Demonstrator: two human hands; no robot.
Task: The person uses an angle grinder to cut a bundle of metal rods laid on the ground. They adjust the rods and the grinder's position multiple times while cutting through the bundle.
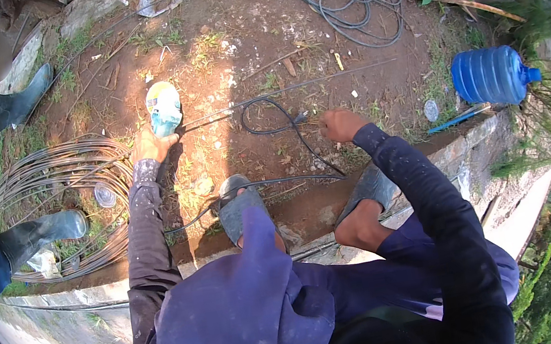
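Observation:
My left hand (154, 144) grips a teal angle grinder (164, 117) with a pale round disc, resting low over the dirt. A thin metal rod (333, 78) runs rightward from beside the grinder. My right hand (341, 123) is closed at the right of center; whatever its fingers hold, if anything, is hidden. Just left of it lies a dark plug (299, 119) on a black cord (321, 161), which loops over the ground and passes across my sandals (234, 207).
Another person's boots (47, 233) stand at the left, beside a coil of wire (51, 164). A tangled hose or cable (356, 19) lies at the back. A blue water jug (491, 76) lies right, near a concrete edge (432, 161). A long stick (495, 11) is behind it.

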